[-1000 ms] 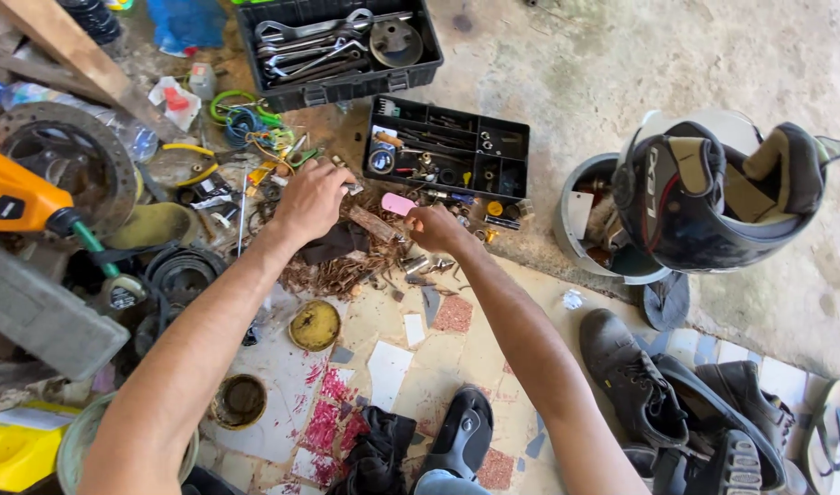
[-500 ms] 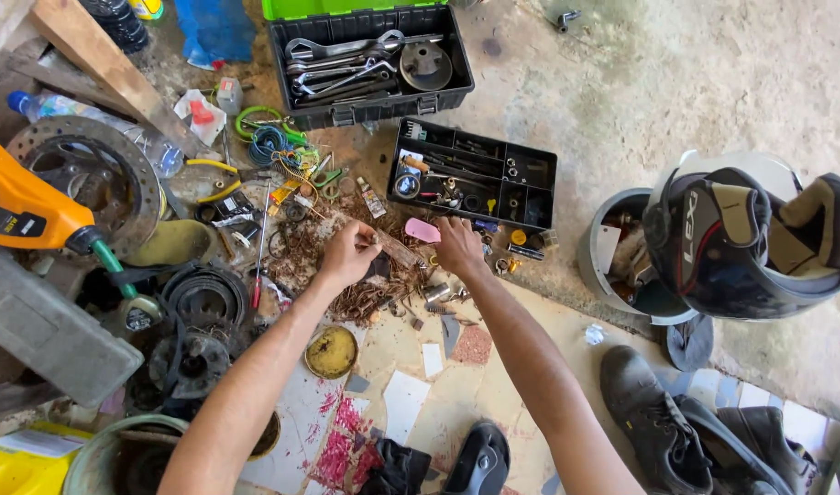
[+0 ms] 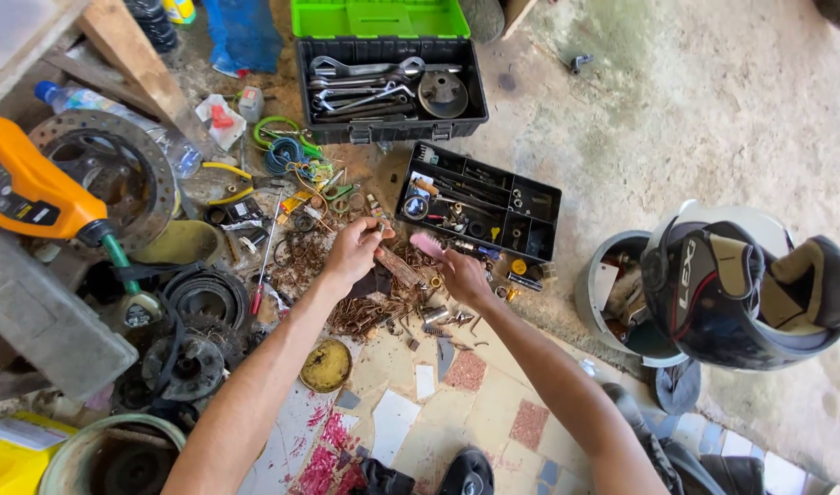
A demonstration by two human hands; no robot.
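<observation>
Far left of the floor: orange jug (image 3: 30, 188) beside a rusty brake disc (image 3: 104, 179), yellow box (image 3: 12, 454) at the near-left corner. Centre, sorting looks under way: left hand (image 3: 351, 252) pinches a small metal piece (image 3: 381, 225) in a closed grip over the rusty scrap pile (image 3: 360, 312); right hand (image 3: 461, 275) clasps a pink-tipped tool (image 3: 427, 243) beside the black parts tray (image 3: 479, 202). Next likely needs matching piece to tool; green-lidded toolbox (image 3: 388, 73) at the far edge, helmet (image 3: 741, 293) right.
</observation>
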